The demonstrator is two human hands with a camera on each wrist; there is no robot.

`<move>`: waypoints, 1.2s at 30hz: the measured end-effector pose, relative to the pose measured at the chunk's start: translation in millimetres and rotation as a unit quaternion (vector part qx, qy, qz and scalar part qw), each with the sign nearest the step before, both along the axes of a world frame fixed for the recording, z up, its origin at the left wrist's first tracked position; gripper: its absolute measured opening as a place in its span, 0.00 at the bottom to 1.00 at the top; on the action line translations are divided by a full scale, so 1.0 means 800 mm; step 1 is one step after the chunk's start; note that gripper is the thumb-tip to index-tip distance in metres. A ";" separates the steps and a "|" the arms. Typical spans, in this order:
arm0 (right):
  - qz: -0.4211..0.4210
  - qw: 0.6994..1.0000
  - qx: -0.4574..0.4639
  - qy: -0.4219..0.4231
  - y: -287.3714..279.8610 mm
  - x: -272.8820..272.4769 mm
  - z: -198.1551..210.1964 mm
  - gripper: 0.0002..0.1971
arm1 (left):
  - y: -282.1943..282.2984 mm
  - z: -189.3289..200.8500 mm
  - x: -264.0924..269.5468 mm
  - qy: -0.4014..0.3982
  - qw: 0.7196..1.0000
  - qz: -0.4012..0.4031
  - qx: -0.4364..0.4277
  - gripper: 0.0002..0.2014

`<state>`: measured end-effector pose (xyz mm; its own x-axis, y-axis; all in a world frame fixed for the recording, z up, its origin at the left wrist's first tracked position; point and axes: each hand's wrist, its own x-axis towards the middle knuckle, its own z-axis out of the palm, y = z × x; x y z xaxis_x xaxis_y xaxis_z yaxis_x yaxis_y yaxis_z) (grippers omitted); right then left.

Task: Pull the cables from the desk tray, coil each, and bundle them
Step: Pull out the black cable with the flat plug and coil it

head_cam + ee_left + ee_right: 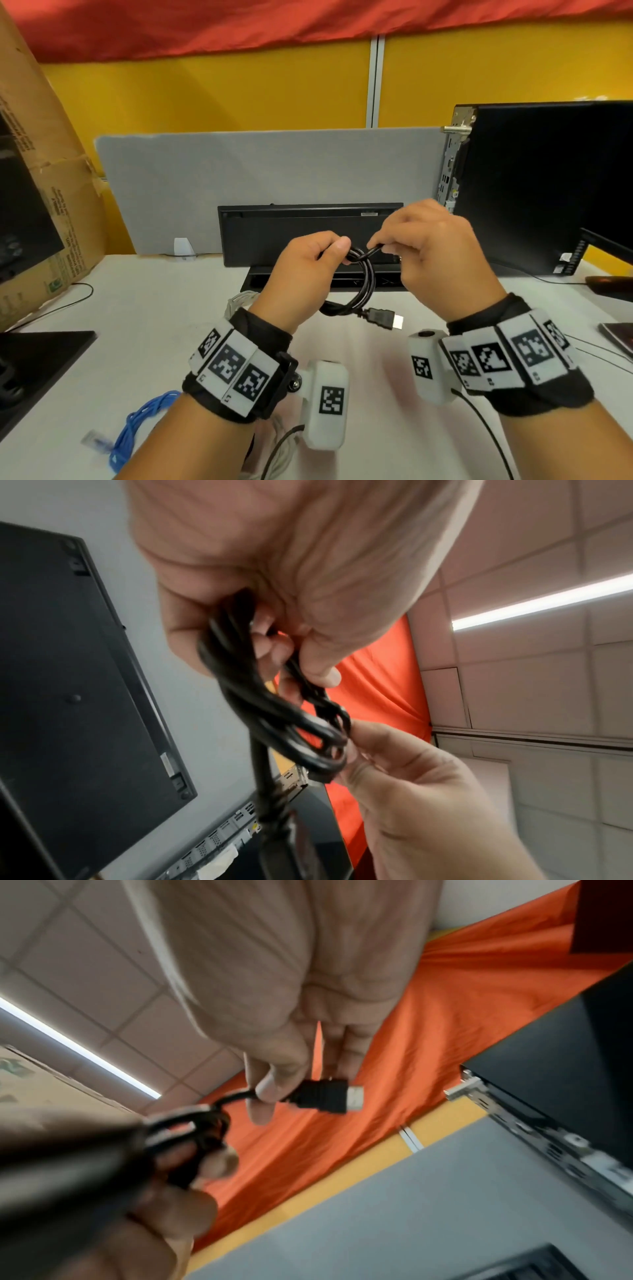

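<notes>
Black cable point(359, 291) coil gripped in left hand point(305, 270); free end pinched by right hand point(428, 253). Tail best wrapped snugly, loops kept even.

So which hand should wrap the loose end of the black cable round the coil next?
Probably the right hand: it already pinches the black cable's free plug end beside the coil. The left hand grips the black coil, so it is busy.
</notes>
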<state>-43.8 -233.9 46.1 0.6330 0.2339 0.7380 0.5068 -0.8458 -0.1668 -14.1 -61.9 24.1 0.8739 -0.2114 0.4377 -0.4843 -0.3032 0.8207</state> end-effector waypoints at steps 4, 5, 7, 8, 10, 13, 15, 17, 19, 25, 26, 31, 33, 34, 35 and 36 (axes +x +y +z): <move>0.007 0.996 0.080 -0.028 -0.001 0.010 -0.007 0.09 | -0.005 0.003 -0.004 -0.005 0.998 0.011 -0.068 0.15; 0.013 0.994 0.105 -0.024 0.003 0.010 -0.008 0.08 | -0.005 0.004 -0.004 -0.014 0.996 0.023 -0.088 0.15; 0.022 0.986 0.166 0.004 0.012 0.010 -0.012 0.06 | -0.005 0.007 -0.004 -0.037 0.992 0.043 -0.114 0.12; 0.028 0.979 0.201 0.035 0.016 0.010 -0.013 0.06 | -0.005 0.007 -0.004 -0.041 0.991 0.048 -0.122 0.11; 0.051 0.955 0.269 0.113 0.020 0.009 -0.014 0.09 | -0.004 0.007 -0.002 -0.023 0.990 0.047 -0.133 0.10; 0.111 0.910 0.347 0.199 0.015 0.004 -0.007 0.12 | -0.004 0.008 -0.001 0.032 0.981 0.022 -0.188 0.09; 0.154 0.885 0.369 0.241 0.009 0.000 -0.002 0.11 | -0.004 0.009 -0.002 0.068 0.970 -0.009 -0.232 0.10; 0.198 0.858 0.391 0.267 0.008 0.000 -0.002 0.11 | -0.004 0.009 -0.003 0.095 0.957 -0.046 -0.272 0.11; 0.229 0.837 0.413 0.277 0.009 0.000 -0.003 0.11 | -0.005 0.009 -0.005 0.115 0.943 -0.074 -0.305 0.11; 0.272 0.791 0.459 0.298 0.001 0.006 -0.009 0.11 | -0.015 0.009 -0.013 0.156 0.912 -0.127 -0.357 0.14; 0.272 0.787 0.464 0.301 -0.001 0.008 -0.008 0.11 | -0.016 0.010 -0.014 0.160 0.912 -0.129 -0.354 0.14; 0.232 0.811 0.438 0.311 -0.024 0.016 -0.008 0.10 | -0.013 0.014 -0.014 0.154 0.948 -0.084 -0.265 0.12; 0.183 0.829 0.429 0.307 -0.036 0.017 -0.012 0.08 | -0.009 0.012 -0.013 0.166 0.949 -0.083 -0.255 0.11; 0.158 0.835 0.429 0.306 -0.040 0.018 -0.015 0.08 | -0.009 0.010 -0.013 0.180 0.946 -0.087 -0.256 0.11; 0.137 0.838 0.428 0.308 -0.045 0.018 -0.019 0.07 | -0.011 0.008 -0.013 0.194 0.942 -0.090 -0.259 0.12; 0.118 0.843 0.421 0.314 -0.049 0.018 -0.022 0.06 | -0.013 0.006 -0.014 0.206 0.939 -0.089 -0.262 0.12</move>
<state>-29.5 -272.9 28.5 0.9700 -0.0320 0.2412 0.2316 -0.1815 -0.9557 -25.4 -72.4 29.1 0.9633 -0.2194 0.1549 -0.0980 0.2498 0.9633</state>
